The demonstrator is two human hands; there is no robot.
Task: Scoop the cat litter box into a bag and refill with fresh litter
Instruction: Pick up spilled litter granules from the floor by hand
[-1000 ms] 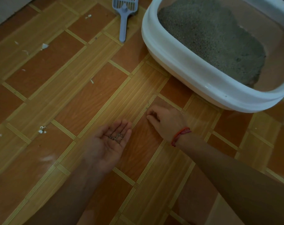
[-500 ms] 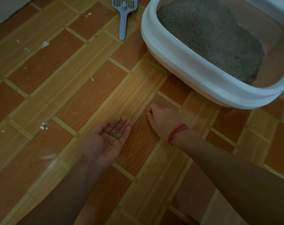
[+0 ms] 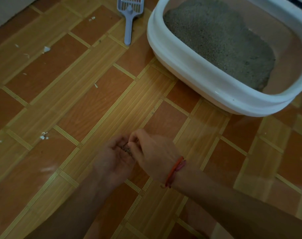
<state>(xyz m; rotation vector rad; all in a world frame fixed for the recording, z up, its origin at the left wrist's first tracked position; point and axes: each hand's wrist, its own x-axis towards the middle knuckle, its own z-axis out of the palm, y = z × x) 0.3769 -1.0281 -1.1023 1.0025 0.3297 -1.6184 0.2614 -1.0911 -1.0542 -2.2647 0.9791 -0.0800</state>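
The right hand (image 3: 152, 152) has left the floor for the cupped left hand (image 3: 112, 163), fingertips bunched, seemingly pinching stray grains (image 3: 125, 149). The box (image 3: 195, 75) sits beyond, so this is tidying up spills.

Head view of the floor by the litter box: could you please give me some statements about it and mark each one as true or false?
1. The scoop lies on the floor beside the litter box. True.
2. The right hand holds the scoop. False: its fingers pinch at litter grains in the left hand.
3. The left hand is palm up. True.
4. The litter box is empty. False: grey litter lies inside.
5. The red bracelet is on the left wrist. False: it is on the right wrist.
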